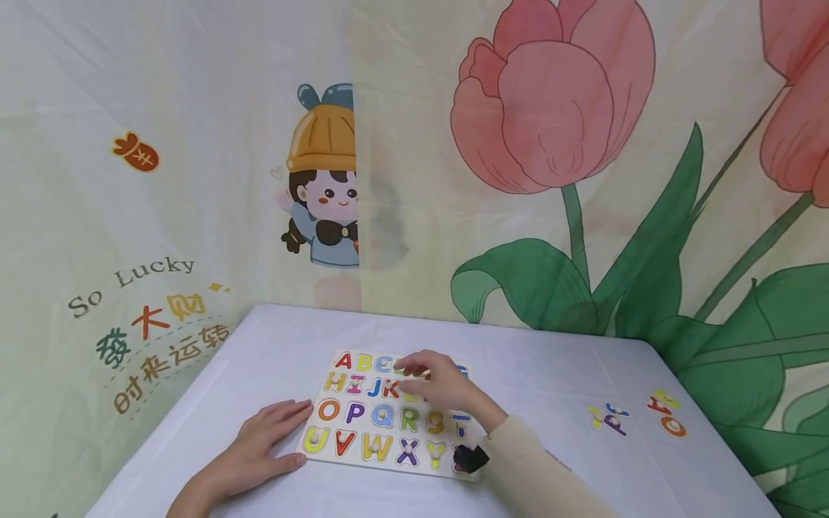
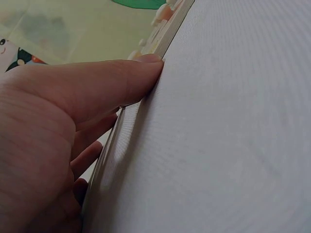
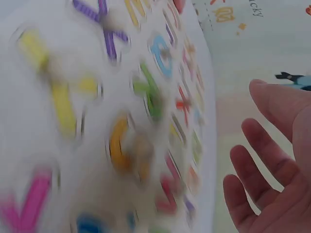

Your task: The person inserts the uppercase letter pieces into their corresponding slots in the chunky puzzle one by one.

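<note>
A white alphabet puzzle board (image 1: 388, 469) lies on the table, with coloured letter pieces set in rows and small knobs on them. My left hand (image 1: 259, 440) rests on the table at the board's left side. In the left wrist view its thumb (image 2: 131, 80) touches the board's edge, fingers extended. Over the upper middle of the board hovers my right hand (image 1: 437, 378), covering some letters of the top rows. The right wrist view shows its fingers (image 3: 252, 177) spread and loosely bent, holding nothing. The letters there, such as a yellow Y (image 3: 63, 104), are blurred.
Several loose letter pieces lie on the right side of the white table (image 1: 531, 388), among them a purple one (image 1: 614, 424) and an orange one (image 1: 673, 426). Behind the table hangs a printed curtain (image 1: 414, 288) with tulips and a cartoon figure.
</note>
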### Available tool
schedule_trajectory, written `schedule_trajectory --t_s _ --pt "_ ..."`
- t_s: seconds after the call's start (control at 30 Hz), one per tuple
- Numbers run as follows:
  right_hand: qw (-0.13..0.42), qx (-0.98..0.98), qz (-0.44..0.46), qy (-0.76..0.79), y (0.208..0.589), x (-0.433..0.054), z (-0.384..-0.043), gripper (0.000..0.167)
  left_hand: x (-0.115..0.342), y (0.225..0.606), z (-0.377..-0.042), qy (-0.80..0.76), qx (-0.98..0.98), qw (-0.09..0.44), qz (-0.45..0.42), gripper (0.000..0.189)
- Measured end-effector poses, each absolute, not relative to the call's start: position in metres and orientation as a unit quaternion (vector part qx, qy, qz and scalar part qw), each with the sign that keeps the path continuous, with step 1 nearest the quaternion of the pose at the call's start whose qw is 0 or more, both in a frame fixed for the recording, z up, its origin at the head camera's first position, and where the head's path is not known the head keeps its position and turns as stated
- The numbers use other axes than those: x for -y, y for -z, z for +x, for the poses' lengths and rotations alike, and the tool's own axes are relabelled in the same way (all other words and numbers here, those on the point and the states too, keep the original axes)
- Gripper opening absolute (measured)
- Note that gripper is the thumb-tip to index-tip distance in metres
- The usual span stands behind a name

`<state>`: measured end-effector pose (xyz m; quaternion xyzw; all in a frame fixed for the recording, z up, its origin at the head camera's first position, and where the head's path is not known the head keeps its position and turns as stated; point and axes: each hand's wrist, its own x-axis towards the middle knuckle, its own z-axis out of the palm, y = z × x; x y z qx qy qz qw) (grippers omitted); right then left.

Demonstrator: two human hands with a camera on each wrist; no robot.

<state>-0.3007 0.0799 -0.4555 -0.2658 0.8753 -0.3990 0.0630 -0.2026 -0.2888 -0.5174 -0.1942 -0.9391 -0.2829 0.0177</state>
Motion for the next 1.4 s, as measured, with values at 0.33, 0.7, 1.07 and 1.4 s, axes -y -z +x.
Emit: schedule_trajectory --t_s 0.33,0.7,1.07,1.4 --pt "0.003 -0.902 -0.303 0.307 0.42 -0.216 -0.282 0.023 0.29 0.521 -0.2 0.285 0.936 0.035 -0.202 0.077" --pt "-0.008 -0.932 -0.291 0.216 0.441 -0.366 -0.265 0.02 0.291 0.516 -0.203 0.285 0.939 0.014 -0.194 0.078" --pt "0.001 -0.942 -0.285 0.18 0.462 -0.409 -0.265 0.016 0.289 0.517 -0.203 0.286 0.937 0.023 -0.199 0.077" --pt "0.008 -0.947 -0.274 0.166 0.46 -0.403 -0.264 0.013 0.29 0.515 -0.201 0.287 0.938 0.014 -0.195 0.078"
